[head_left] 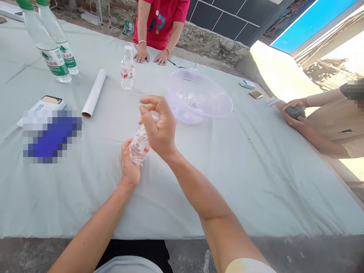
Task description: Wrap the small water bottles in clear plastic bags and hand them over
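Note:
My left hand is wrapped around the lower part of a small clear water bottle with a red and white label. The bottle leans a little to the right above the table. My right hand is curled over its top, with the thumb and forefinger bent around the neck. A whitish bit of the bottle cap shows between the fingers; the rest of it is hidden. Farther back, a second small water bottle stands upright with its white cap on. A clear plastic basin sits beyond my right hand.
On the left are two large green-capped bottles, a white roll, a white box and a blurred blue item. Phone-like items lie at right. One person stands opposite; another, at right, holds a dark round object.

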Motion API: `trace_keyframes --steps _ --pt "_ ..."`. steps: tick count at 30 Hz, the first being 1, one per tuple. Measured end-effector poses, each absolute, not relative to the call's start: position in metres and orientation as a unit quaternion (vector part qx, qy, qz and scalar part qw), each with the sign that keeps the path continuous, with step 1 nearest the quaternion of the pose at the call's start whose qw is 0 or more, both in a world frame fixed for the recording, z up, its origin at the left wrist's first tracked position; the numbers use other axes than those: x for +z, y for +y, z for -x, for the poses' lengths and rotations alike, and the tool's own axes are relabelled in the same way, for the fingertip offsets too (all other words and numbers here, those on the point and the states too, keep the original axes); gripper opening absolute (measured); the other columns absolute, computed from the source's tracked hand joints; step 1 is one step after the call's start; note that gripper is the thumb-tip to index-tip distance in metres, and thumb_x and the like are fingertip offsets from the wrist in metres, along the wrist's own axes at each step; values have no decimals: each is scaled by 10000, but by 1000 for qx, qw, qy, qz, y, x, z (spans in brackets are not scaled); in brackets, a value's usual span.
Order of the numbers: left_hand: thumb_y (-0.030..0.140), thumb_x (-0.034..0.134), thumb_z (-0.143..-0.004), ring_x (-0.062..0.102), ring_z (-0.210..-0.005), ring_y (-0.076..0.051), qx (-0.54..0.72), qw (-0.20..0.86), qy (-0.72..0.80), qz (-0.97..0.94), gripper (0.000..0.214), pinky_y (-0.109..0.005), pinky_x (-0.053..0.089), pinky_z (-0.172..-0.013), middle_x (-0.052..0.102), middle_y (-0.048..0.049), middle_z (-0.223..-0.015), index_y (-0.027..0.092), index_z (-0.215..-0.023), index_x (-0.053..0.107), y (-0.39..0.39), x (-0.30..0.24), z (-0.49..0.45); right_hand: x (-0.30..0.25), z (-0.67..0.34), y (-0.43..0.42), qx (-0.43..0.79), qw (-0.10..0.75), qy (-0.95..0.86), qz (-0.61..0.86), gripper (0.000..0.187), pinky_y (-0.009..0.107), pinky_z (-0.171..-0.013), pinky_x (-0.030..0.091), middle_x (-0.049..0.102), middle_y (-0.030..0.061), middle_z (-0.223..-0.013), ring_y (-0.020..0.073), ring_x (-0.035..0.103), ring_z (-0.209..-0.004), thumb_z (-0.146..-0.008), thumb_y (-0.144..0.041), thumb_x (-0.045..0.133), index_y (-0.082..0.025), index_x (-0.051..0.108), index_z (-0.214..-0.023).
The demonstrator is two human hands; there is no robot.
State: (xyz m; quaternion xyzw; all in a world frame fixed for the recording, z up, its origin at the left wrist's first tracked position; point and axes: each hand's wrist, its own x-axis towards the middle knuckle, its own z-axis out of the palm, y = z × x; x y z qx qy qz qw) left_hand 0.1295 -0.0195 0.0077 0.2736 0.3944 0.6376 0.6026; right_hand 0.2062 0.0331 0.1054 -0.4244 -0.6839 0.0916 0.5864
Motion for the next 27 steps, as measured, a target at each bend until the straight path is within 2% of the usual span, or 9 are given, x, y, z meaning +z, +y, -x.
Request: trace_keyframes --steps 2,5,7,11,15,18,22,24,27 --pt "661 374 -970 480 -1400 -229 616 597 404 -319 596 -407 436 -1107 500 -99 -1505 300 -1439 442 -22 3 -133 109 -222 75 92 565 -679 459 102 292 -766 553 667 -20 -1006 130 681 -808 -1015 -332 458 -280 545 -1032" --pt "529 468 -984 416 -1441 -240 554 548 461 -425 614 -461 367 -1164 417 -128 -1555 297 -1529 306 -30 -2 -138 114 -245 149 32 526 -692 493 216 355 -893 533 645 1 -1022 165 677 -901 -1032 -417 393 -275 554 -1062" --pt "411 542 -954 465 -1382 -259 529 508 483 -478 589 -479 402 -1131 492 -149 -1459 254 -1492 361 -35 -4 -141 113 -258 194 -8 494 -701 515 247 379 -944 513 643 21 -1071 194 660 -989 -1022 -458 402 -286 571 -1073" --pt "241 538 -904 544 -1252 -250 515 473 503 -507 506 -465 482 -1038 566 -135 -1310 229 -1402 445 -38 -5 -144 102 -275 257 -37 458 -670 583 196 426 -1028 455 665 55 -1066 214 635 -1031 -988 -352 445 -249 610 -1015" --pt "170 490 -893 565 -1199 -237 510 467 509 -513 471 -458 504 -997 583 -131 -1282 213 -1361 462 -38 -7 -146 93 -286 284 -25 407 -646 645 198 470 -1047 432 687 81 -1022 248 616 -1064 -950 -332 471 -221 633 -971" --pt "143 483 -883 572 -1181 -233 512 467 509 -510 460 -458 506 -992 592 -124 -1280 217 -1336 474 -39 -7 -149 102 -286 290 -24 355 -624 696 269 533 -1041 427 663 124 -1092 307 583 -1163 -959 -407 458 -209 638 -985" --pt "119 480 -877 578 -1169 -232 509 476 510 -504 463 -451 512 -972 599 -118 -1290 226 -1327 480 -40 -6 -152 130 -260 288 -105 284 -645 701 318 599 -1099 368 540 178 -1350 375 417 -1386 -972 -435 450 -240 598 -1175" --pt "116 479 -877 578 -1170 -232 508 480 510 -501 469 -447 514 -965 597 -121 -1294 224 -1334 473 -39 -6 -153 140 -237 289 -135 267 -695 653 368 559 -1167 316 476 150 -1461 343 354 -1442 -947 -344 499 -261 543 -1303" --pt "118 478 -876 569 -1181 -230 513 484 512 -490 483 -443 512 -971 591 -120 -1270 215 -1348 461 -38 -6 -151 143 -204 300 -70 258 -750 605 644 509 -1184 326 319 47 -1616 281 280 -1490 -857 -183 578 -349 399 -1453"
